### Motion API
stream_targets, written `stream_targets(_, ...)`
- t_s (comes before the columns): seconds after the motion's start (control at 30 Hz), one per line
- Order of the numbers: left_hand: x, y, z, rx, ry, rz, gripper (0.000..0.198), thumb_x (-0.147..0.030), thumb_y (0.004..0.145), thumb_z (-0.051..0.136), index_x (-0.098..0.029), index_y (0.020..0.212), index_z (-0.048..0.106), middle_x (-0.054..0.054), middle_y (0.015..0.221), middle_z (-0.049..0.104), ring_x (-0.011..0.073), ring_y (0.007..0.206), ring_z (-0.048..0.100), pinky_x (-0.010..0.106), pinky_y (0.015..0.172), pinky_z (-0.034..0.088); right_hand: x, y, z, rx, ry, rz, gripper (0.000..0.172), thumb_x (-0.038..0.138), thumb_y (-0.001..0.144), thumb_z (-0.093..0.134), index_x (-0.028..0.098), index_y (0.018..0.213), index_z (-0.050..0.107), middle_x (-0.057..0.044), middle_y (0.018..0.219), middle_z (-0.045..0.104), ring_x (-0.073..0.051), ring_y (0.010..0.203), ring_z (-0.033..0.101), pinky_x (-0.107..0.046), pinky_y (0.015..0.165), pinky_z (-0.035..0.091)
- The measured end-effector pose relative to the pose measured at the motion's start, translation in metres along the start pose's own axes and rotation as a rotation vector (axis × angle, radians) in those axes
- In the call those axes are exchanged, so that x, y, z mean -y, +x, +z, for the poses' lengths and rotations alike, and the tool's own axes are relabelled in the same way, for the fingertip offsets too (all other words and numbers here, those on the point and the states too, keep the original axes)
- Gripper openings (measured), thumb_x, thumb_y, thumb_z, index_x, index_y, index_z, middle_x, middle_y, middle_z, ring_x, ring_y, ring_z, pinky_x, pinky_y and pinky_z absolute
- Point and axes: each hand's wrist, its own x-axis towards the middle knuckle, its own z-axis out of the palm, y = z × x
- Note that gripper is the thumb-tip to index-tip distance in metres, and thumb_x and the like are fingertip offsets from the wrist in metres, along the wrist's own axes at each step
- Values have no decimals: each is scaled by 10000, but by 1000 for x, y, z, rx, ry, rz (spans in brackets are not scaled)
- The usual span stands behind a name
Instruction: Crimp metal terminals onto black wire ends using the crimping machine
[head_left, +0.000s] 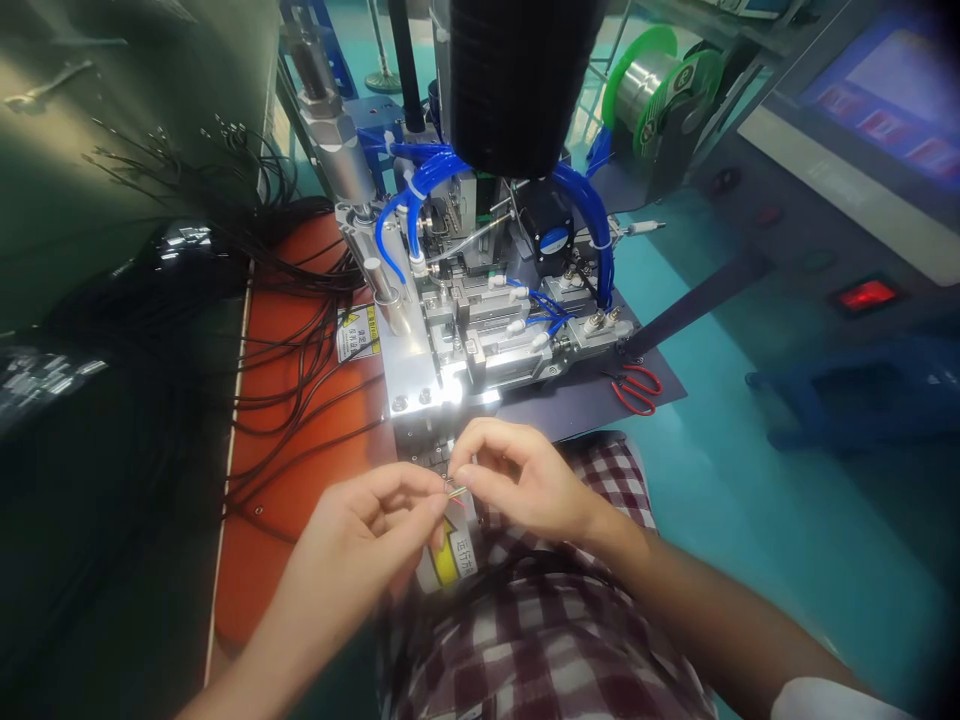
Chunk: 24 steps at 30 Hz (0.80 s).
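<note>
Thin coloured wires (458, 493), one greenish yellow and one red, show between my fingertips in front of the machine. My left hand (375, 520) pinches them from the left, thumb against fingers. From the right, my right hand (517, 475) is closed with thumb and index finger at the same wires, its fingertips almost touching those of my left hand. Just beyond both hands stands the metal machine (487, 340) with blue air tubes (592, 215) and a bright light at its front edge. A yellow and white label (454, 556) lies below my fingertips.
Black cables (300, 370) run over the orange surface (281, 575) at left. Red-handled scissors (637, 390) lie on the machine's base at right. A green wire spool (645, 90) and a control panel (847, 190) stand at the right. A black tube (517, 80) hangs above.
</note>
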Motion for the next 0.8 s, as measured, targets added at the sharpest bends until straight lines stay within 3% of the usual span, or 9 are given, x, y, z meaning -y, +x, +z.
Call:
stream_targets(0.17,1,0,1,-70,-66,-22,392,-527,696,728,-157,803,656,-23,531,597,52,371,387,182,393,316,5,-6,3,-106,-4,190,167,316,881,607,161,827,636,-12,734,586,-122,620,486,-247,530,363)
stream_targets(0.4,5,0,1,-113,-57,-30,478,-582,659,761,-152,842,659,-22,542,591,53,389,396,163,368,298,8,-6,12,-136,-38,257,148,280,834,639,157,752,638,15,645,567,-92,523,430,-239,492,339)
stream_targets(0.8,11,-1,3,-149,-80,24,408,-534,720,744,-170,883,659,-19,570,601,85,442,472,169,388,365,4,-5,23,-179,289,328,126,252,774,653,161,722,584,52,592,502,-56,461,362,-203,431,287)
